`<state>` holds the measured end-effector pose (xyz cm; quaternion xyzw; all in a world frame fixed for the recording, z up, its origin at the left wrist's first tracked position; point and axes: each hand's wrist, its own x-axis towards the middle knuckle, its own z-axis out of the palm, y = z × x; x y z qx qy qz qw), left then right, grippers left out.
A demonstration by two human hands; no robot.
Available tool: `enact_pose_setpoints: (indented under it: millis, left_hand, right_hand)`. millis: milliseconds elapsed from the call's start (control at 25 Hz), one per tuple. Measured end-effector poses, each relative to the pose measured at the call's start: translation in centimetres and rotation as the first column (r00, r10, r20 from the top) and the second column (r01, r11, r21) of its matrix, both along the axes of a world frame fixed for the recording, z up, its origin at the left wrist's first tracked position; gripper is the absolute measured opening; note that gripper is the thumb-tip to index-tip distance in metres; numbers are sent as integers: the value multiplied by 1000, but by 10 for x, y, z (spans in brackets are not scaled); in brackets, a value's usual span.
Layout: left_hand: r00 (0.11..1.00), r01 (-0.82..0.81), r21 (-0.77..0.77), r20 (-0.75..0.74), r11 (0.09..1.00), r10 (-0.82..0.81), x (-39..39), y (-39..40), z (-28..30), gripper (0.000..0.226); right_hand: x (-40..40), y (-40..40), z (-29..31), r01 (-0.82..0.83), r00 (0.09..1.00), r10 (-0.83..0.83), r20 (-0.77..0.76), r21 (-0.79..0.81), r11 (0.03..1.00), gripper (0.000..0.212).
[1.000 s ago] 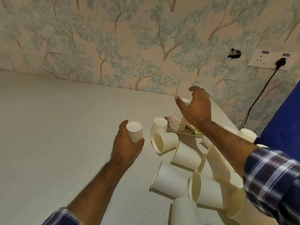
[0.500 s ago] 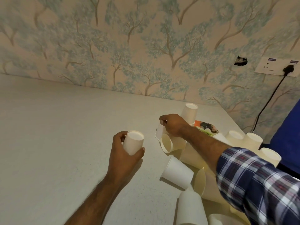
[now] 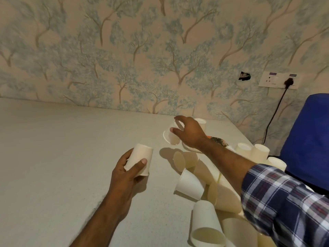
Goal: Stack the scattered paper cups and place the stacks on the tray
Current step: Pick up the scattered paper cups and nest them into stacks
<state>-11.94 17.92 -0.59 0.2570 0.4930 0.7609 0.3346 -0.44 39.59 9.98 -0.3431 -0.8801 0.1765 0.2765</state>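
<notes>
My left hand [image 3: 129, 171] grips a white paper cup [image 3: 140, 158], held bottom-up and tilted over the table's middle. My right hand [image 3: 191, 133] reaches to the far side and curls thumb and fingers round another paper cup [image 3: 172, 138], tipped on its side just left of the patterned tray [image 3: 218, 141]. The top of a cup stack [image 3: 202, 122] on the tray shows behind that hand. Several loose cups lie on their sides under my right forearm, among them one [image 3: 184, 160] and another [image 3: 190, 186]. Three cups stand bottom-up at the right [image 3: 260, 152].
The pale table [image 3: 62, 157] runs to a wallpapered wall at the back. A blue chair back [image 3: 308, 139] stands beyond the table's right edge. A wall socket [image 3: 278, 82] has a black cable hanging down beside it.
My right hand has moved off the lying cups and now holds one cup up beside the tray. My left hand has tilted its cup. The view has swung slightly upward.
</notes>
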Motion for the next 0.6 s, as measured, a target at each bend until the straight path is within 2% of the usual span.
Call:
enact_pose_setpoints:
  millis: [120,240,320,400,520,600]
  left_hand:
    - [999,43,10,4,999,-43,1,4,-3,65]
    - [996,59,0,65,998,-59,4,8,-5,66]
    - [993,56,10,100,998,-57,5,10,-6,65]
    - [989,69,15,131,998,-70,8,12,-5,64]
    - [967,134,72,207,988,-146,12,13,-4,71]
    - [943,187,140,250,972,-218,16,12,-2,67]
  right_hand:
    - [9,-26,21,-25,978,4,-208,-98,995,51]
    - [23,-56,30,-131,942,30,-333,-283,950,44]
    - [32,-76,28,-196,941,59,-334,-394,898,35]
    - [39,-92,22,-234,952,114,-285,-435,870,32]
    - [40,-109,10,-245,964,167,-209,-437,866,39]
    - [39,-116,3,-235,969,175,-171,-448,862,44]
